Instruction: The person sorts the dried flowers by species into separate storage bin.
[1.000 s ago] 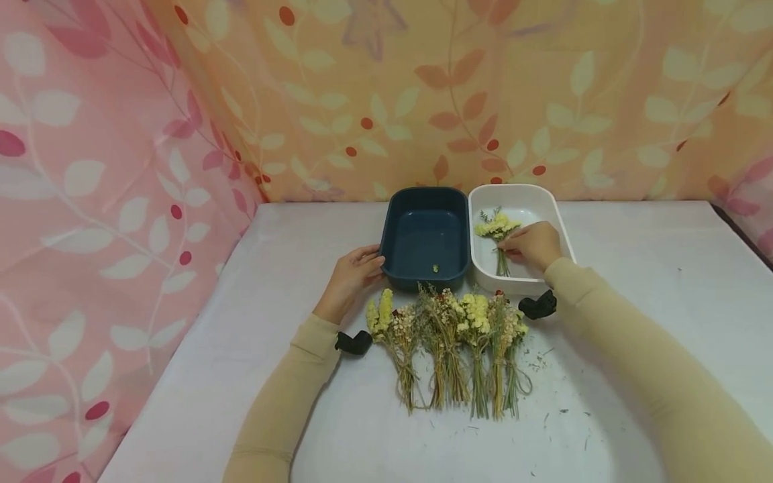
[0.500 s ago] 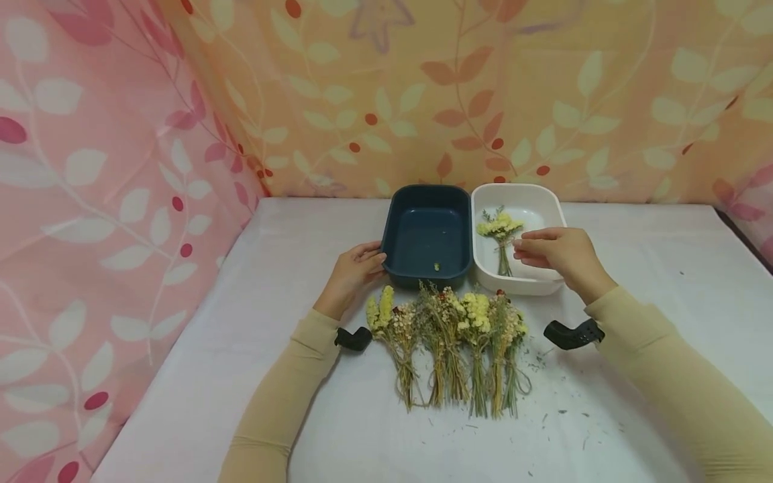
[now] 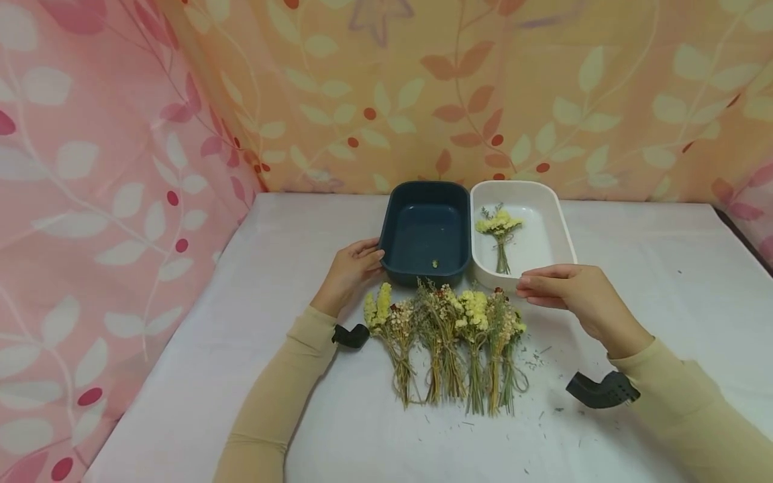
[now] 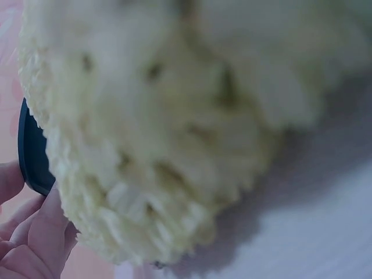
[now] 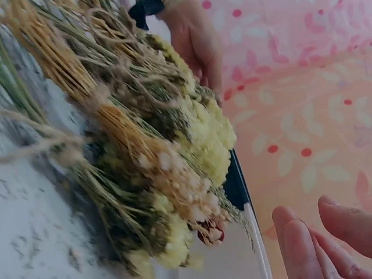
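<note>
Yellow first: note one bunch (image 3: 499, 228) lying in white tray (image 3: 540, 235), beyond right hand (image 3: 576, 298). See right hand relaxed, gripping nothing; left hand (image 3: 350, 272) resting loosely against dark tray (image 3: 425, 231). For row (image 3: 447, 335) between hands, pinch stems (image 3: 476, 382), likely safer than pressing heads (image 3: 473, 308); raise singly. Against a second ago: find right hand off bunch, drawn back toward body; left hand holding place.

Your blue tray (image 3: 423, 231) and white tray (image 3: 540, 235) look smooth, glossy plastic; the bouquets (image 3: 474, 315) papery, their twine (image 5: 70, 153) rough, the bench cloth (image 3: 205, 349) matt.
</note>
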`<action>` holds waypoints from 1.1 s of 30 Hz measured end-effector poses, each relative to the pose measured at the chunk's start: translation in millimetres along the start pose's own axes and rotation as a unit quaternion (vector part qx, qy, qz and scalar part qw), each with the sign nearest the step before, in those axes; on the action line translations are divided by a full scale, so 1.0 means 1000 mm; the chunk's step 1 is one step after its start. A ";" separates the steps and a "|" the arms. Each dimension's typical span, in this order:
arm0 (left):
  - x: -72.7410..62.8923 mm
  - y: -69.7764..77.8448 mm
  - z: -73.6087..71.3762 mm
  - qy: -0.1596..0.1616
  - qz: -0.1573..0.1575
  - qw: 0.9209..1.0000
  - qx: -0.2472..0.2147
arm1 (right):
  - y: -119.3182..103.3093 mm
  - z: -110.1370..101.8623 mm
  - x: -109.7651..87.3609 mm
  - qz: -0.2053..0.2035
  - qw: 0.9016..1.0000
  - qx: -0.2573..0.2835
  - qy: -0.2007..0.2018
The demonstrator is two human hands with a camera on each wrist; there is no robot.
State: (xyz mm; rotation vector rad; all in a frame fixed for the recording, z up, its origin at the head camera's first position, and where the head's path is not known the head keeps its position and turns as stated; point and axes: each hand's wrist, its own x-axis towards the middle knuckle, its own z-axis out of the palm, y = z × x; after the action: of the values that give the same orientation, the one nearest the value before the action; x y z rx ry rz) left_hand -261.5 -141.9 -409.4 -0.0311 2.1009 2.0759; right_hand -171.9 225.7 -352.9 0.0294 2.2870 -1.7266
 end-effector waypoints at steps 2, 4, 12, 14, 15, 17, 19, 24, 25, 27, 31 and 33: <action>0.001 0.001 0.000 0.002 0.001 1.000 -0.001 | 0.002 0.001 -0.006 0.006 1.000 0.013 -0.012; 0.001 0.001 0.000 0.002 0.000 1.000 0.000 | 0.003 0.003 -0.012 0.009 0.999 0.022 -0.025; 0.000 0.003 0.001 0.004 -0.006 1.000 -0.006 | 0.010 0.016 -0.031 0.012 0.998 0.040 -0.054; -0.001 0.004 0.001 0.005 -0.010 1.000 -0.006 | 0.012 0.019 -0.035 0.014 0.997 0.039 -0.063; -0.001 0.004 0.001 0.006 -0.011 1.000 -0.006 | 0.013 0.020 -0.037 0.016 0.997 0.040 -0.069; -0.002 0.005 0.001 0.006 -0.011 1.000 -0.005 | 0.015 0.023 -0.040 0.018 0.996 0.042 -0.077; -0.002 0.006 0.001 0.007 -0.010 1.000 -0.005 | 0.017 0.027 -0.042 0.018 0.995 0.047 -0.086; -0.003 0.007 0.000 0.004 -0.005 1.000 -0.005 | 0.022 0.038 -0.046 0.023 0.992 0.056 -0.106; -0.003 0.007 0.000 0.003 -0.005 1.000 -0.005 | 0.022 0.040 -0.046 0.026 0.992 0.058 -0.111; -0.003 0.007 0.000 0.003 -0.004 1.000 -0.006 | 0.023 0.044 -0.046 0.032 0.990 0.060 -0.121; -0.002 0.005 0.000 0.003 -0.004 1.000 -0.009 | 0.025 0.049 -0.046 0.044 0.988 0.062 -0.134; -0.002 0.005 0.001 0.000 -0.002 1.000 -0.011 | 0.025 0.052 -0.046 0.050 0.988 0.061 -0.134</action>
State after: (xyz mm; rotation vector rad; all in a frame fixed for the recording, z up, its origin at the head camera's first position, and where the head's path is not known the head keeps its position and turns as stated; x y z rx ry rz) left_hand -259.7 -141.4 -404.4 -0.0381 2.0771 2.0964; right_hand -112.6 190.8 -379.3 -0.0603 1.9544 -1.7018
